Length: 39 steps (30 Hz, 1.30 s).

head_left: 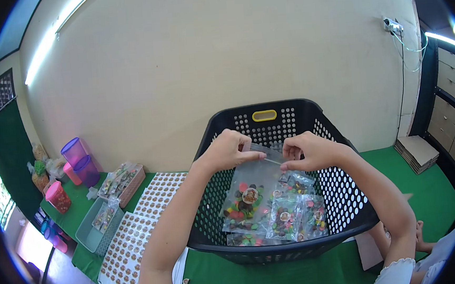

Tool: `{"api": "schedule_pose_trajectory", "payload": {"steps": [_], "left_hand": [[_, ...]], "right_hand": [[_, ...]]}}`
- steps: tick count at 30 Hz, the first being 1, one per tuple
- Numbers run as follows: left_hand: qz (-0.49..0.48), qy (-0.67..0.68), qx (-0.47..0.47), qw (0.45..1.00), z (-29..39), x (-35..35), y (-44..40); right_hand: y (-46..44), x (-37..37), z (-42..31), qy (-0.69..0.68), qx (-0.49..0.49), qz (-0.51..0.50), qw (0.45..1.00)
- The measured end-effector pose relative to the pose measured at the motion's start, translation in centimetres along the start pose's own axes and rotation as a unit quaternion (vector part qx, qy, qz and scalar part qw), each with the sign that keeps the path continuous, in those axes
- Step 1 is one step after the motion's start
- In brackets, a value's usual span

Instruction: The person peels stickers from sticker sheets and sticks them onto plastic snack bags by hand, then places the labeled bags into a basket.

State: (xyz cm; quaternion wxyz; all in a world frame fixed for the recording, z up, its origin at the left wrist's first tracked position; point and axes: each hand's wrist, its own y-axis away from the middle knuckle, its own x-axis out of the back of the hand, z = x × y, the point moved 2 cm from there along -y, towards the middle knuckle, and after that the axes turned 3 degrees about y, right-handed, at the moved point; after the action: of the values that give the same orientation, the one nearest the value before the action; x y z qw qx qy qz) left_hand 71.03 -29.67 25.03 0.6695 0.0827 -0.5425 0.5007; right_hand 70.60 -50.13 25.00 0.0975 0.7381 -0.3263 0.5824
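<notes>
My left hand (231, 151) pinches the top edge of a clear plastic bag (243, 179) between thumb and fingers. At the other end of that edge, my right hand (310, 152) is also closed on it. Colourful candies and a round sticker show in the lower part of the bag, which hangs inside a black perforated basket (277, 248). Several similar candy packets (286, 218) lie in the basket below and to the right of it. The fingers partly cover the bag's top edge.
Sheets of round stickers (127, 249) lie on the green-covered table (279, 275) at left, beside a teal basket (86, 231) and a pink basket (135, 182) with packets. Purple and pink containers (87, 170) stand behind. Flat cardboard (417, 153) and another person's hand (423, 238) are at right.
</notes>
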Motion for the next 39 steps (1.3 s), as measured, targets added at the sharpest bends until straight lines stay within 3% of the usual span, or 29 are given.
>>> {"api": "schedule_pose_trajectory", "payload": {"steps": [5,6,7,9,10,11,13,17,19,21,22,26,29,31,33,35,37,39], "left_hand": [[0.04,0.015,-0.044,0.998,0.3,-0.5,-0.1],[0.004,-0.012,0.016,1.0,0.7,-0.4,0.0],[0.007,-0.01,0.011,1.0,1.0,-1.0,-0.3],[0.288,0.013,-0.148,0.946,2.3,-1.6,-0.4],[0.264,0.029,-0.103,0.958,2.3,-1.8,-0.4],[0.266,0.029,-0.106,0.958,2.5,-1.8,-0.2],[0.174,-0.013,-0.159,0.972,3.5,-1.9,0.0],[0.092,0.003,-0.118,0.989,4.1,-3.1,0.2],[0.086,0.021,-0.098,0.991,3.9,-3.3,0.0],[0.086,0.088,-0.047,0.991,3.2,-3.5,-0.1],[0.089,0.062,-0.051,0.993,3.1,-3.6,-0.1],[0.068,-0.003,0.008,0.998,4.2,-3.7,0.7],[0.056,-0.022,0.055,0.997,4.0,-3.7,0.5],[0.117,0.018,-0.013,0.993,3.2,-3.7,0.2],[0.108,0.022,0.002,0.994,2.4,-3.2,-0.1],[0.096,0.031,0.017,0.995,2.1,-2.5,-0.1],[0.061,-0.064,0.026,0.996,3.3,-1.3,0.2],[0.054,-0.062,-0.025,0.996,2.8,-1.2,0.2]], "right_hand": [[-0.2,-1.5,0.4,0.012,-0.006,0.025,1.0],[-0.3,-1.4,0.2,0.014,0.013,0.022,1.0],[-0.2,-1.1,-0.1,0.019,0.011,0.022,1.0],[0.0,-0.4,-0.7,0.01,-0.055,0.063,0.996],[0.0,-0.2,-0.5,0.039,-0.03,0.119,0.992],[-0.1,-0.2,-0.6,0.043,-0.03,0.121,0.991],[-0.1,0.1,-0.7,-0.051,-0.043,0.189,0.98],[-0.7,-0.4,0.3,-0.089,0.027,0.22,0.971],[-0.3,-0.2,-0.4,-0.09,0.019,0.189,0.978],[-0.4,-0.5,-0.5,-0.221,-0.008,0.131,0.966],[-0.4,-0.4,-0.3,-0.176,-0.007,0.108,0.978],[0.1,-0.7,-1.3,-0.204,0.014,0.1,0.974],[0.3,-0.6,-1.8,-0.192,-0.038,0.054,0.979],[0.1,-0.4,-1.7,-0.157,-0.04,0.087,0.983],[0.2,0.2,-1.6,-0.056,-0.023,0.167,0.984],[0.9,0.8,-1.4,0.141,0.002,0.231,0.963],[1.0,1.4,-1.7,0.144,0.009,0.222,0.964],[1.1,1.3,-1.7,0.148,0.017,0.211,0.966]]}}
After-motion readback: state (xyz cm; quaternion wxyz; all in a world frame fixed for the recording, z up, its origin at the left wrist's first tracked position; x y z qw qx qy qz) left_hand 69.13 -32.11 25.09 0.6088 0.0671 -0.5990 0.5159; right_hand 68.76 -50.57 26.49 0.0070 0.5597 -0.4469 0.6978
